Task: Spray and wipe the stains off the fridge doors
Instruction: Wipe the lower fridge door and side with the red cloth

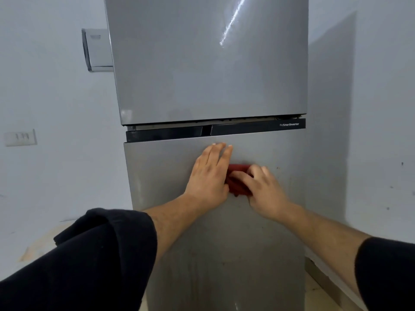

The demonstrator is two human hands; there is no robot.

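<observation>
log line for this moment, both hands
phase: wipe, lower door | left hand: flat on door, fingers straight | right hand: grips red cloth against door

There is only one bit of writing (289,124) that can be read. It says "ProSmartInverter". The letters are small and pale, and the "Smart" part looks a bit thicker than the rest. They stand on the black strip (247,129) of the fridge (208,90), close to the strip's right end. This black strip runs across between the top door (202,52) and the bottom door (269,221). A white box (100,52) on the wall to the left has a tiny mark near its top, but it is too small to read.
</observation>
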